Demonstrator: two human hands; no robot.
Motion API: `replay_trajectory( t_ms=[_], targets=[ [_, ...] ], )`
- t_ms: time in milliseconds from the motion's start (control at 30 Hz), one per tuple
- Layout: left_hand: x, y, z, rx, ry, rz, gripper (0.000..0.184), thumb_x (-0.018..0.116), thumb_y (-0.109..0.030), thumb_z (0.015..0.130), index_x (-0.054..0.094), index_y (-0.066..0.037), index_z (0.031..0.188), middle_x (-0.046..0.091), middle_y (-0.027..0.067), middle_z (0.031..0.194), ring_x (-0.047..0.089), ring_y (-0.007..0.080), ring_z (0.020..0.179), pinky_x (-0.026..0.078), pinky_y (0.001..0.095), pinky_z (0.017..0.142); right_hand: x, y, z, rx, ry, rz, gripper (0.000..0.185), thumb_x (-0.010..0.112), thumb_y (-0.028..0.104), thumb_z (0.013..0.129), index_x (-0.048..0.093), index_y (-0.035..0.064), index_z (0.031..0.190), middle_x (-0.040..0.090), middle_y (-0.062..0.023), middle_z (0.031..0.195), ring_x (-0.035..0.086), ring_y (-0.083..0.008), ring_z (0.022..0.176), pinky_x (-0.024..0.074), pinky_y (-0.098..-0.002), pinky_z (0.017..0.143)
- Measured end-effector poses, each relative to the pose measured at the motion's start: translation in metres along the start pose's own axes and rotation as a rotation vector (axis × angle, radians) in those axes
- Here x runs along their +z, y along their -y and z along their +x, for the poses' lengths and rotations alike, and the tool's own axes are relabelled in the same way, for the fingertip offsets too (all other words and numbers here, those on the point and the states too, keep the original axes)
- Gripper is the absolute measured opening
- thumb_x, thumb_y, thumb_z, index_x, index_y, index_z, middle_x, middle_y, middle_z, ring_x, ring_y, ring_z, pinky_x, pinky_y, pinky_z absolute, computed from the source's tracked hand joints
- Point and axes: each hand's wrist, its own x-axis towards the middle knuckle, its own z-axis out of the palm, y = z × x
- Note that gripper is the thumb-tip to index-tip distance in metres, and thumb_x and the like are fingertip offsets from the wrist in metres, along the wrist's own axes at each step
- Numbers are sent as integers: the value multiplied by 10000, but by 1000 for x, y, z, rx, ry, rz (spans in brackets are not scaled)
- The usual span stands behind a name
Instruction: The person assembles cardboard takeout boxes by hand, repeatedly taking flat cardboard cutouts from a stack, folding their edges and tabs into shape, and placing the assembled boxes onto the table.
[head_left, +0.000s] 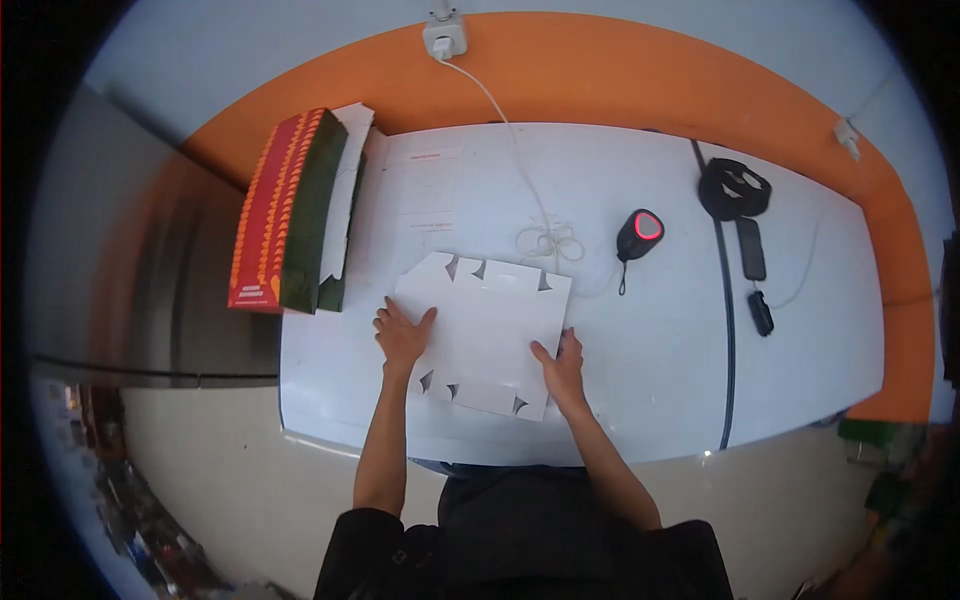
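Note:
A flat white cardboard box blank (490, 325) with curved cut-outs along its upper and lower edges lies on the white table (650, 370). At its left edge is my left hand (403, 335), fingers spread beside the board and thumb over its surface. My right hand (563, 372) grips the opposite edge, thumb on top and the other fingers around the side. Parts of those fingers are hidden by the board.
Red and green printed cartons (275, 215) are stacked at the left. A white cable (495, 105) runs down from a wall socket to a loose coil. A black device with a red ring (641, 233), a black strap (735, 188) and a phone (751, 249) lie to the right.

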Motion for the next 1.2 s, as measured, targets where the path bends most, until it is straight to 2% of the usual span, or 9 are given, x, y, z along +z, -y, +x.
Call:
replay_trajectory(
  t_ms=[67,100,200,333,533,800,967,1067,1200],
  targets=[
    [23,-22,-5,5,-13,-112,1169,723,-729,816,358,130,1521,397,327,1546,398,491,1415,448,615,1079,-26,2,15,-25,-278,-603,911,790,343,910,332,-149,1525,553,-316,1416,669,-300,1147,567,-370,916],
    [-77,78,38,17,-55,27,1136,746,-712,806,413,141,1479,464,332,1486,454,495,1369,458,571,1084,92,16,-10,76,-127,-200,861,799,343,902,391,-150,1478,599,-290,1339,684,-288,1085,572,-364,884],
    [-39,57,45,113,146,-326,1036,802,-643,787,545,185,1352,572,360,1407,573,437,1330,459,443,1124,22,21,21,120,-78,344,646,835,341,864,608,-132,1241,716,-193,1078,716,-265,930,581,-354,814],
    [-54,72,46,130,488,-665,766,842,-378,847,583,130,1358,682,256,1314,674,323,1208,521,405,1039,38,23,9,82,-224,96,637,858,353,853,571,-76,1226,700,-181,1117,700,-259,1005,559,-365,875],
    [-94,86,-8,166,511,-1033,586,819,-154,883,581,55,1376,696,177,1273,691,283,1129,535,379,984,55,34,-46,-139,-310,135,526,863,238,873,564,-36,1209,682,-150,1139,661,-217,1048,534,-360,903],
    [-95,112,-59,441,123,-1060,404,809,-76,869,661,41,1226,729,171,1187,694,242,1076,538,359,977,36,55,-84,-835,-141,181,502,791,-11,863,409,80,1176,617,-187,1194,632,-196,1072,541,-345,937],
    [-64,125,-60,708,169,-1224,287,796,-45,871,701,38,1128,754,192,1119,714,216,1031,558,338,954,23,13,-75,-770,-55,113,445,781,42,897,414,96,1143,631,-194,1172,654,-220,1025,534,-351,921],
    [-90,112,-67,554,55,-978,321,830,-94,838,725,66,1096,769,179,1054,737,227,965,582,346,882,16,21,-73,-802,-30,-21,463,840,111,872,486,36,1162,674,-169,1140,674,-235,1047,527,-346,920],
    [-139,74,-59,222,164,-883,399,868,-219,828,748,87,1056,784,170,992,758,232,871,591,350,803,34,71,-65,-376,-115,30,577,859,139,847,528,-31,1288,687,-214,1190,686,-272,1083,541,-374,925]
  ],
)
